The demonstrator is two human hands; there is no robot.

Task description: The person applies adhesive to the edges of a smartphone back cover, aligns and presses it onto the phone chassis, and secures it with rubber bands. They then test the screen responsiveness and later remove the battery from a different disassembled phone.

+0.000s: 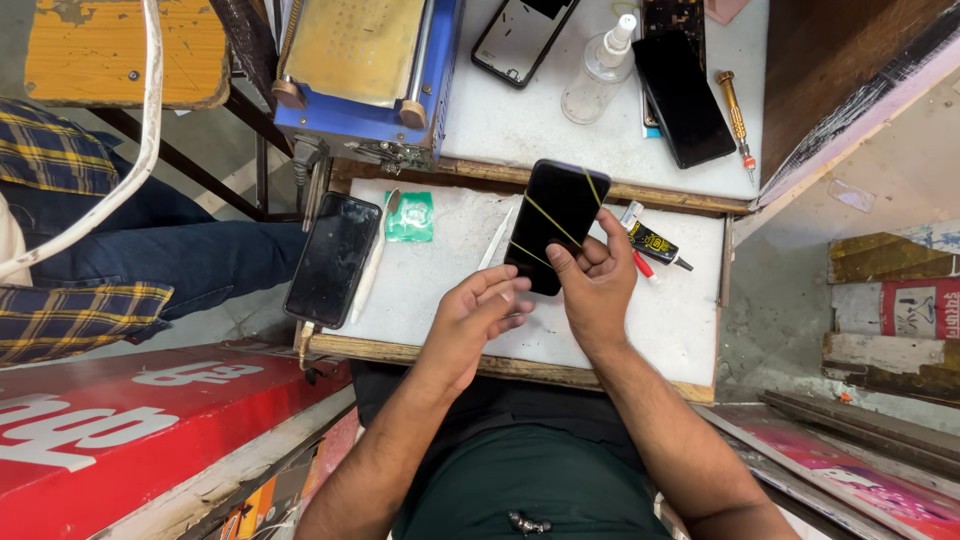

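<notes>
A black smartphone [553, 218] with yellow rubber bands stretched across its screen is held upright over the white work board [440, 290]. My right hand [596, 283] grips its lower right side, thumb on the screen, a finger hooked under a band. My left hand [478, 312] holds its lower edge from the left with the fingertips.
Another black phone [332, 258] lies at the board's left edge beside a white spudger [372, 262] and a green packet [409, 216]. A small glue tube [655, 243] lies to the right. Behind are a blue separator machine [372, 75], spray bottle [598, 70], more phones [683, 98], a screwdriver [736, 115]. A person in jeans [150, 250] sits left.
</notes>
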